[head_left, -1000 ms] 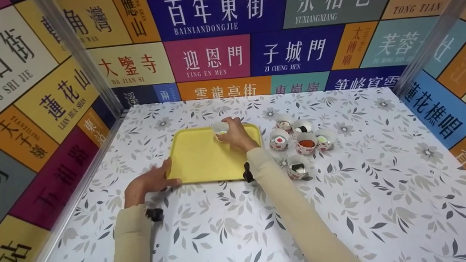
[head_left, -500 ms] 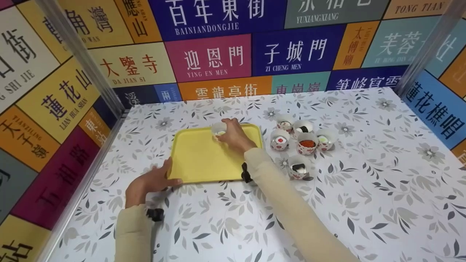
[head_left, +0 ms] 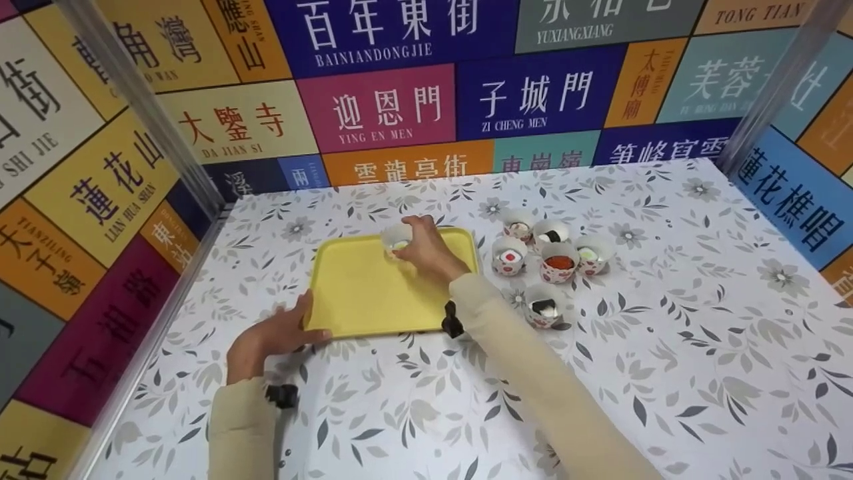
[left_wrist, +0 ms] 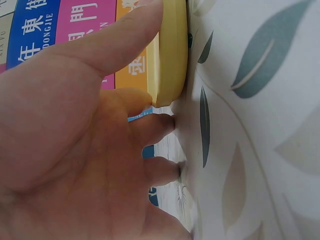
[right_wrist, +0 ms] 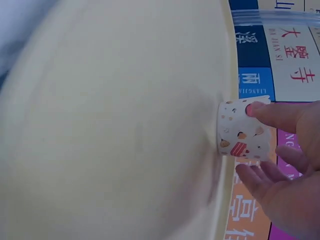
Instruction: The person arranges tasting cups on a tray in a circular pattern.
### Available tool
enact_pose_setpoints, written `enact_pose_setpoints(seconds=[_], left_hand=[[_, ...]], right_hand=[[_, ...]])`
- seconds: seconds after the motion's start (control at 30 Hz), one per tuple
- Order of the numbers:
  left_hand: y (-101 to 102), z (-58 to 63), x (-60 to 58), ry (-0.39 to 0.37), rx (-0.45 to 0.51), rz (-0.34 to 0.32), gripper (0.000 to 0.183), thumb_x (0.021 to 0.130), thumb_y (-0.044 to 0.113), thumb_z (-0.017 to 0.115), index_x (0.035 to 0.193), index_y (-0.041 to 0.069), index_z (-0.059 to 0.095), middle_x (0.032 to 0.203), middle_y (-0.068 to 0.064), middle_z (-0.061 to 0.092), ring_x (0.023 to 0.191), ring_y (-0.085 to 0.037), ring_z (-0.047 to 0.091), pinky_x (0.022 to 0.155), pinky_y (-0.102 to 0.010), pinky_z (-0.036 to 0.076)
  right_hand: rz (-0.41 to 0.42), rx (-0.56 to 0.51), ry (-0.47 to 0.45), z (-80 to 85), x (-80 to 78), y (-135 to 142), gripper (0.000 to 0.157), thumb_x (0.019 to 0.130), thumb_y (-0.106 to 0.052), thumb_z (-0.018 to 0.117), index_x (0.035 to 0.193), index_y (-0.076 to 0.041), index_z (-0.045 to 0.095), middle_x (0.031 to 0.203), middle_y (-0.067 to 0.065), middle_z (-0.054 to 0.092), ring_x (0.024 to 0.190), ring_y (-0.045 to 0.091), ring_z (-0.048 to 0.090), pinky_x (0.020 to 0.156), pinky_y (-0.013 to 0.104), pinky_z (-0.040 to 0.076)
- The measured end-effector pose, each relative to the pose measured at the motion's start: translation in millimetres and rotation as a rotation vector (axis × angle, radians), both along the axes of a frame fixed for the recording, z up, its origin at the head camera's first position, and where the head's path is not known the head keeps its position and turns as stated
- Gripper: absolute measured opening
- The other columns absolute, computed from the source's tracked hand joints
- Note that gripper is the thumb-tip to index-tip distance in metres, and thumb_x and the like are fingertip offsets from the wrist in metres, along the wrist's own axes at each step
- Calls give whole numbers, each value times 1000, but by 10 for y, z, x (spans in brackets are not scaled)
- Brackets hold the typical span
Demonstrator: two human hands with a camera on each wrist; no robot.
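Observation:
In the head view, my right hand (head_left: 433,250) pinches a small paper cup (head_left: 394,236) over the far edge of the yellow tray (head_left: 373,293). From the right wrist, the cup (right_wrist: 239,131) shows printed dessert pictures; its base is right at the tray's surface, the thumb on its side and the other fingers around the far side. Something white and green shows inside it. My left hand (head_left: 278,333) holds the tray's near left corner, with the thumb along the front rim. Seen from the left wrist, that thumb lies against the rim (left_wrist: 172,55), fingertips down by the tabletop.
Several similar paper cups with food-like pieces stand right of the tray, among them one with an orange filling (head_left: 558,265) and a nearer one with black and white (head_left: 543,310). Sign-patterned panels (head_left: 380,103) wall in the leaf-print tabletop (head_left: 400,400) behind and at the sides.
My right hand has shifted the cup slightly left along the tray's far edge. The left hand keeps its place at the corner, and the other cups have not moved.

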State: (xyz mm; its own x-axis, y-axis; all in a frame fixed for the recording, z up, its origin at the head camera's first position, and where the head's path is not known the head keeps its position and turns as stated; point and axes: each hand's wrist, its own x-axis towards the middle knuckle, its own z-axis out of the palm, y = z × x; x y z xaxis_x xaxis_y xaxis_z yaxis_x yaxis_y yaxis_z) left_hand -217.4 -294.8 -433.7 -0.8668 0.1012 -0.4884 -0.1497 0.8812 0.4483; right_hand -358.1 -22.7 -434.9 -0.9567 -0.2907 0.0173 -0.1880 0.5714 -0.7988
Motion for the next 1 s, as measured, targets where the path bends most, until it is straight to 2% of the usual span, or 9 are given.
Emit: enact_pose_setpoints(seconds=[0.13, 0.37, 0.57, 0.83, 1.0], left_hand=[[7, 19, 6, 1, 28, -13, 105, 92, 60, 60, 162, 19, -7, 168, -21, -6, 153, -48, -11, 120, -69, 2], [15, 20, 20, -9, 34, 2, 106, 91, 61, 61, 162, 20, -7, 168, -21, -8, 153, -47, -12, 120, -69, 1], [1, 4, 15, -30, 14, 36, 109, 88, 65, 62, 161, 24, -8, 166, -25, -10, 153, -47, -12, 120, -70, 1], [3, -25, 12, -22, 5, 32, 110, 87, 67, 62, 162, 23, -7, 167, -25, -8, 153, -47, -9, 120, -69, 2], [23, 10, 19, -22, 9, 32, 108, 89, 64, 62, 162, 23, -6, 167, -25, -8, 153, -48, -9, 120, -69, 2]], right_hand=[[-24, 10, 10, 86, 34, 32, 77, 84, -11, 80, 151, -5, 42, 150, 22, 37, 136, 32, 47, 115, 38, 41], [-1, 33, 32, 251, 116, 162, 68, 87, -7, 73, 149, -7, 46, 146, 19, 42, 123, 31, 53, 105, 41, 47], [70, 59, 38, 357, 188, 311, 61, 90, -12, 74, 146, -6, 50, 147, 17, 45, 137, 33, 47, 113, 43, 42], [136, 158, 21, 515, 338, 533, 61, 90, -16, 75, 145, -7, 51, 145, 18, 49, 137, 34, 47, 113, 45, 42], [118, 158, 17, 608, 470, 702, 61, 91, -19, 75, 147, -10, 50, 147, 14, 47, 140, 32, 45, 114, 47, 42]])
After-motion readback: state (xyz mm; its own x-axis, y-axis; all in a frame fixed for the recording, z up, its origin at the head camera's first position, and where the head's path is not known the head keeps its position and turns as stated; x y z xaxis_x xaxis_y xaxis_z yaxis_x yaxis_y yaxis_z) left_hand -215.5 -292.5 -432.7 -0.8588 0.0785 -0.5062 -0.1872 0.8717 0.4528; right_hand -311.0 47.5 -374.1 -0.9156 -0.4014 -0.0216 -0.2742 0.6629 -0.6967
